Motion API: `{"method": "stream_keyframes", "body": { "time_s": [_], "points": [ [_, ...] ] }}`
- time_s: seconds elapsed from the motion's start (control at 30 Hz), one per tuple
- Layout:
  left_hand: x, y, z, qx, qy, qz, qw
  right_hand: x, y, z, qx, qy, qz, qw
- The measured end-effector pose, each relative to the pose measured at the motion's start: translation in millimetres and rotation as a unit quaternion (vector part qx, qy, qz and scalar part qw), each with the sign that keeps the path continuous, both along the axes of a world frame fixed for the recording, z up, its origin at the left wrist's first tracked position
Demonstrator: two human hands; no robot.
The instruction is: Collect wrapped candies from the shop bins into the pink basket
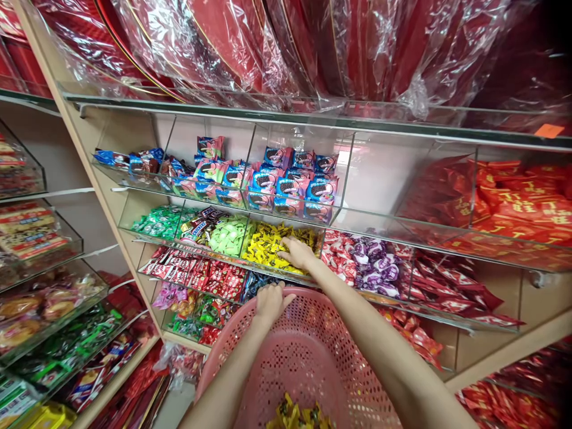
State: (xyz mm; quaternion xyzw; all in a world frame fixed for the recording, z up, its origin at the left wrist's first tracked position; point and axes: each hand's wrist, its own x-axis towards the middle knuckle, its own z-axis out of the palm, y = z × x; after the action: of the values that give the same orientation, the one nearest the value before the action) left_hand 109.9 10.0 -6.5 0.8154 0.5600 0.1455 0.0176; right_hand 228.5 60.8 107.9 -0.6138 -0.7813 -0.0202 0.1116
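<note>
My left hand [270, 302] is wrapped over the far rim of a pink perforated basket [308, 322]. Several yellow-wrapped candies [297, 416] lie at the bottom of this basket. Beyond the rim, my right hand [298, 252] reaches into a shelf compartment of yellow-wrapped candies [263, 241]; its fingers are apart and rest on the pile. No candy shows lifted in it.
Green packets [227, 235] sit left of the yellow pile, red-and-white candies [338, 256] and purple ones [378, 268] right of it. Clear dividers and a glass shelf edge [286, 116] run above. Another shelf unit [40, 238] stands at left.
</note>
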Motion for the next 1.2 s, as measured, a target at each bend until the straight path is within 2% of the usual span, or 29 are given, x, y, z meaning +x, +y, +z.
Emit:
{"method": "stream_keyframes", "body": {
  "time_s": [0.4,0.73,1.0,1.1,1.2],
  "points": [
    [-3,-4,3.9,-0.005,0.006,0.005,1.0,4,9,16.9,0.051,0.082,-0.098,0.991],
    [-4,-5,4.4,0.013,0.006,0.011,1.0,5,13,9.3,0.048,0.09,-0.113,0.988],
    [-5,-5,3.5,0.007,0.007,0.014,1.0,3,8,13.5,0.053,0.078,-0.122,0.988],
    [-5,-7,5.9,-0.006,0.009,0.019,1.0,3,8,18.1,0.055,0.185,-0.131,0.972],
    [-5,-8,8.1,-0.019,0.007,0.023,1.0,1,11,22.7,0.056,0.363,-0.129,0.921]
  ]
}}
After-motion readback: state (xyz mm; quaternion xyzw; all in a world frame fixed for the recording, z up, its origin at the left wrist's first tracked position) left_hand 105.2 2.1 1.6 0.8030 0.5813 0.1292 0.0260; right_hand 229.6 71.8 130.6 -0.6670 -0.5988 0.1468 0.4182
